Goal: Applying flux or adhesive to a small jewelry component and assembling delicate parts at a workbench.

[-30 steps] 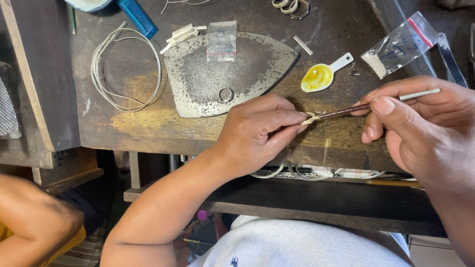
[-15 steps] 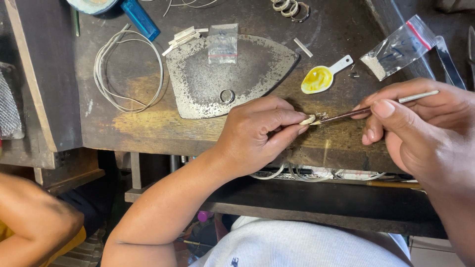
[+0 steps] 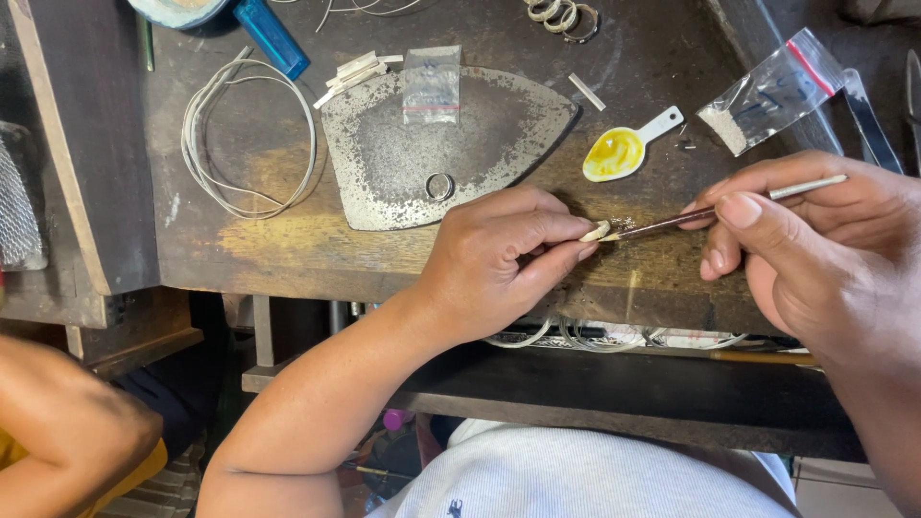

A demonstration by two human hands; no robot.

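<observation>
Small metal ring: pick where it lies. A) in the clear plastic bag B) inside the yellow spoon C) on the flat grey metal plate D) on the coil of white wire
C: the small ring sits on the flat metal plate, apart from the yellow spoon, the wire coil and the plastic bag.

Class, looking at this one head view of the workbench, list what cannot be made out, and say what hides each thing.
- Small pale piece pinched by the left hand: fingertips cover most of it.
- Thin tool in the right hand: its tip is too small, its middle hidden by fingers.
- Blue object: cut off by the top edge.
- Plastic bag: contents too blurred to tell.
</observation>
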